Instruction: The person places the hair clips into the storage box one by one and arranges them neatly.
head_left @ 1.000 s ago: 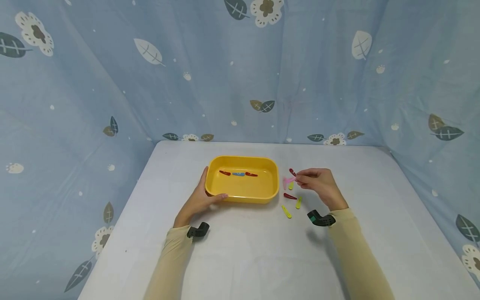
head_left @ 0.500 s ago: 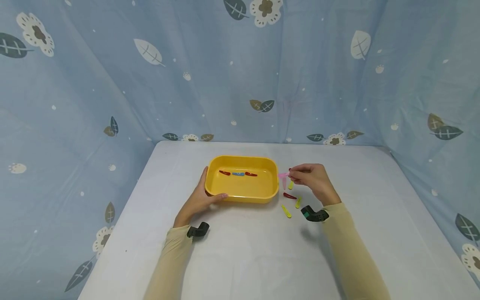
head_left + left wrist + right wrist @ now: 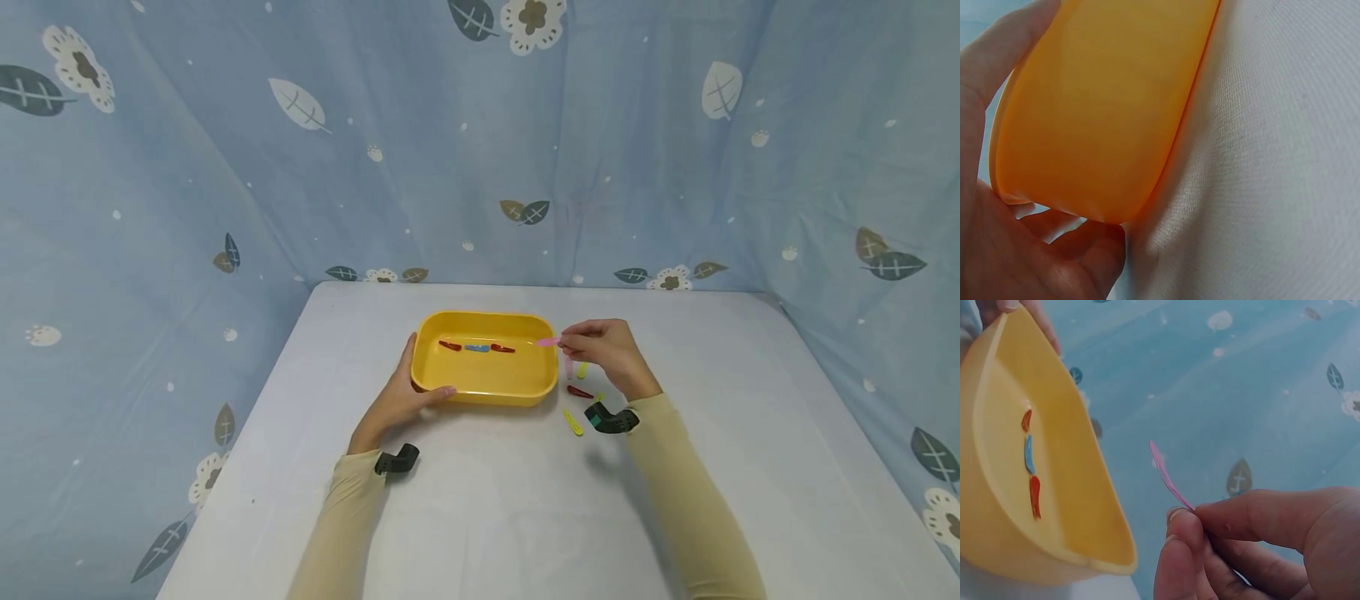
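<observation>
My left hand [image 3: 397, 398] grips the left end of a yellow plastic tray [image 3: 483, 398], thumb along its near rim and fingers round the outer wall, as the left wrist view also shows. Inside lie a blue hair clip [image 3: 477, 348] and two red ones, in a row. My right hand [image 3: 609, 354] pinches a pink hair clip [image 3: 1163, 472] by one end between thumb and fingertips. In the head view that clip's free end shows over the tray's right rim.
Right of the tray lie a red hair clip [image 3: 580, 392], a yellow-green hair clip [image 3: 573, 422], more yellow-green clips and a pink clip [image 3: 569, 367], partly covered by the right hand. A white cloth [image 3: 487, 517] covers the table; a patterned blue curtain [image 3: 420, 167] hangs behind.
My right hand has moved left and slightly away from me with the pink hair clip, from above the loose clips to the tray's right rim. My left hand and the tray keep still.
</observation>
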`<state>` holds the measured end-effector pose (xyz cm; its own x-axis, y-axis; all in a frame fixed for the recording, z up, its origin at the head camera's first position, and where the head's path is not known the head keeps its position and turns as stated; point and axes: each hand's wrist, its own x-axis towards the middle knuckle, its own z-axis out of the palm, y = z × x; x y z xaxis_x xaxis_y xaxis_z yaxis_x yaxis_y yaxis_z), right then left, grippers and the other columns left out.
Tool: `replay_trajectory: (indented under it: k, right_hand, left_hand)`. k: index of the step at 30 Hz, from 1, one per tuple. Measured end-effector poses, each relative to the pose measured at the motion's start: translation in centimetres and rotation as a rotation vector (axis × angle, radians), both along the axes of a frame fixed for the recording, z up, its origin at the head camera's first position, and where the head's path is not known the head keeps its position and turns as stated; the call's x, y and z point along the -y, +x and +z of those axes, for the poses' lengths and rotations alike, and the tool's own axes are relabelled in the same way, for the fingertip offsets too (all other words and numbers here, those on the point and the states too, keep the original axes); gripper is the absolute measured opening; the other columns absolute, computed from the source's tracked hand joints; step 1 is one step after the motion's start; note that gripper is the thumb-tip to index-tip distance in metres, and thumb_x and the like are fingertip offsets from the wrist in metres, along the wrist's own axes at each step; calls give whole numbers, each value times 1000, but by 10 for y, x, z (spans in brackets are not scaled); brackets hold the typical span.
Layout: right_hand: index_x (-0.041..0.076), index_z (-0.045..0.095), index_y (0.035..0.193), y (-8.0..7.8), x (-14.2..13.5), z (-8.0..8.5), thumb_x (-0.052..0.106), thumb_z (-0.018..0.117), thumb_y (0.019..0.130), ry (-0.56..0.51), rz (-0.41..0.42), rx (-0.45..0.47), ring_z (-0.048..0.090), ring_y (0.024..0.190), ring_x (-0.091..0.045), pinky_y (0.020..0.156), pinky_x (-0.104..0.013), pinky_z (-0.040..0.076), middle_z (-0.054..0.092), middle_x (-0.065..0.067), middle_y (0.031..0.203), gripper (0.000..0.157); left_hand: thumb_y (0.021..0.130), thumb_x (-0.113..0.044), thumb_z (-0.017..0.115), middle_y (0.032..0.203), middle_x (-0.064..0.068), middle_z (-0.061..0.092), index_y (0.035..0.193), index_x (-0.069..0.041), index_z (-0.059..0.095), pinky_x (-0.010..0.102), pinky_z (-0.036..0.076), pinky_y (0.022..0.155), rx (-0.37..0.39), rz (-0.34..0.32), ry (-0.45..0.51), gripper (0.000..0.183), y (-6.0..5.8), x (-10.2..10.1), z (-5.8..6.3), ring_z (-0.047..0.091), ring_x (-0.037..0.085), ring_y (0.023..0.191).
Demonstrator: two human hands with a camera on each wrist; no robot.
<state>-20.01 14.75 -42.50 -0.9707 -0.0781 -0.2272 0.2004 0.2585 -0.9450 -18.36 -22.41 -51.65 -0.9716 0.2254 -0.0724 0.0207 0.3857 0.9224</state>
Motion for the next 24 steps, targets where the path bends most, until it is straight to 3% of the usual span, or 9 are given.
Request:
replay_trajectory:
  k: [5,11,24]
  right_hand:
    - [-6,69,122,-2,6,2,20,73,97,-19,10,-6,74,93,-18,92,-32,63,75,-12,110,36]
    - [-5,71,119,-5,16,5,17,74,96,-35,4,-10,75,102,-27,82,-24,64,74,-15,113,32]
    - [-8,72,117,-12,38,3,13,76,94,-133,28,-20,78,94,-19,85,-29,64,77,-8,103,31]
  left_hand:
    - [81,-41,88,176,6,9,167,-22,-8,56,20,131,-11,-6,2,131,0,0,0,29,32,157]
    - [81,-37,89,176,7,11,167,-22,-8,56,19,131,-14,-14,17,130,0,0,-1,31,32,156]
    - [81,-40,89,175,7,15,167,-20,-8,56,22,130,-43,-26,33,132,2,-1,0,35,32,154]
